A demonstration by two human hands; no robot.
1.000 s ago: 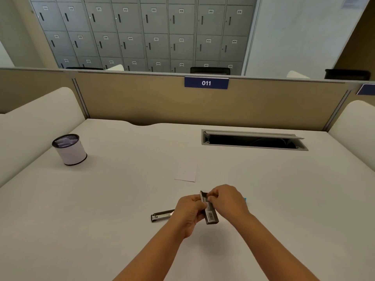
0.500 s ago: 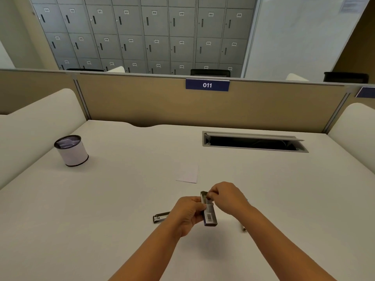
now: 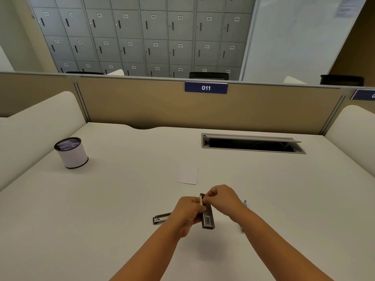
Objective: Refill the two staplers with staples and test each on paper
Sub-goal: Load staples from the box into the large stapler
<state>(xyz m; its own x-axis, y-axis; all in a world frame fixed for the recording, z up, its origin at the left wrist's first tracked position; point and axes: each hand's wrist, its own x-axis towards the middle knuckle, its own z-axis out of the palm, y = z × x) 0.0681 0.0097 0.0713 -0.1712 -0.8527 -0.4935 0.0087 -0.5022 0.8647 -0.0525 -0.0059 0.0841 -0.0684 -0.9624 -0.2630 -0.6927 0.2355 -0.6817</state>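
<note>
The left hand [image 3: 189, 212] holds a small dark rectangular box with a white barcode label [image 3: 207, 218] just above the white desk surface [image 3: 101, 209], near the front centre. Its fingers are curled round the box's middle and lower part. The right hand [image 3: 222, 198] pinches at the box's upper end, thumb and forefinger closed on a pale flap or strip [image 3: 201, 199] there. What the pinch actually holds is too small to confirm.

A silver metal stapler [image 3: 161, 218] lies on the desk just left of the left hand, partly hidden behind it. A second item with a light blue edge [image 3: 245, 203] shows just beyond the right wrist; its identity cannot be determined. A small white sheet of paper [image 3: 187, 175] lies flat beyond the hands. A white cylindrical pot with a dark rim [image 3: 72, 154] stands well apart at the left.

Handling assessment: the box is probably thin card, light and easily crushed. Grip it by the long side walls, not the open end. Staple strips are likely stiff but brittle along the glue line, and they snap if bent. Hold a strip by its sides, kept level. The stapler is rigid and heavier; hold its base near the hinge while the magazine is open.
</note>
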